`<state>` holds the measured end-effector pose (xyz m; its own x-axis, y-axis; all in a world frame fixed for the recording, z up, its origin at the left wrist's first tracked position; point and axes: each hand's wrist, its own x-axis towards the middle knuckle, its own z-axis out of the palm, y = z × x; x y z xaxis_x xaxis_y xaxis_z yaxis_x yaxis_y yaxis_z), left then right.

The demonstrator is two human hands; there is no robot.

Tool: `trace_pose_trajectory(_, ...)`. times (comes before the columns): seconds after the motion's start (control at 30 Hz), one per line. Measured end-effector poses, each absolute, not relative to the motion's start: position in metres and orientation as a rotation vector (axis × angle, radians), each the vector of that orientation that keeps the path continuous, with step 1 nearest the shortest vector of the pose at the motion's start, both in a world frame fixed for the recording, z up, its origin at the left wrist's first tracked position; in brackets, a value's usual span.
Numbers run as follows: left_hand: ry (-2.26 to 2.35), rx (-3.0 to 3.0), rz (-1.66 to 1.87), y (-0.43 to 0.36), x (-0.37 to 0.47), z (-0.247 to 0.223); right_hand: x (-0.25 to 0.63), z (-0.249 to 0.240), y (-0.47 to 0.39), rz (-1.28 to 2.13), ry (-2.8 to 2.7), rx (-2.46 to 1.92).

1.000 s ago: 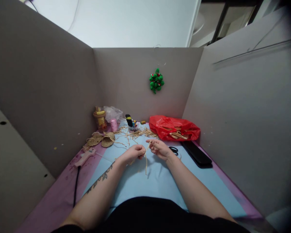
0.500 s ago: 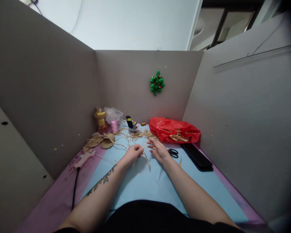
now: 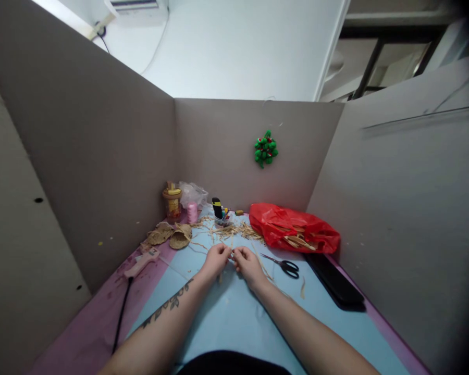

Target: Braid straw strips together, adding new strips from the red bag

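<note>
Over the light blue table cover, my left hand (image 3: 218, 259) is closed in a pinch on a thin straw strip (image 3: 232, 239). Right beside it, fingertips nearly touching, my right hand (image 3: 247, 263) pinches the same pale strand. Part of a strip hangs below my left hand, and another runs past my right wrist. Behind the hands lies a loose pile of straw (image 3: 250, 230). Black-handled scissors (image 3: 289, 268) rest to the right of my right hand. Two woven straw pieces, one of them cone-like (image 3: 180, 236), lie to the left.
A pink glue gun (image 3: 142, 262) with a black cord lies left. At the back stand a yellow-brown cup (image 3: 172, 203), pink thread (image 3: 192, 212) and a small pen container (image 3: 222, 221). A red bag (image 3: 293, 229) holds straw above a black case (image 3: 336, 284). Grey panels surround the table.
My right hand has moved in to my left and its spread fingers have closed in a pinch. The camera view has shifted, with the table lower in the frame.
</note>
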<state>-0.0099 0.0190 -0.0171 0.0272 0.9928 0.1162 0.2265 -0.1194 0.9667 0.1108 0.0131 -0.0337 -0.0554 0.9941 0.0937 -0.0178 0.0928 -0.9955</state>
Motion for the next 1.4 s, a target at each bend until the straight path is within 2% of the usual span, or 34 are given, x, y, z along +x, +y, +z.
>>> trace_pose_trajectory(0.37,1.449,1.751,1.099,0.021,-0.011,-0.023,0.111,-0.038,0.01,1.225,-1.253,-1.04)
trace_pose_trajectory(1.1,1.511,1.914,1.065,0.008,-0.014,-0.013,0.113,-0.04,0.009,0.789,-1.494,-1.13)
trace_pose_trajectory(1.4,1.417,1.855,1.116,0.011,-0.014,-0.018,0.115,-0.039,0.007,0.762,-1.493,-1.142)
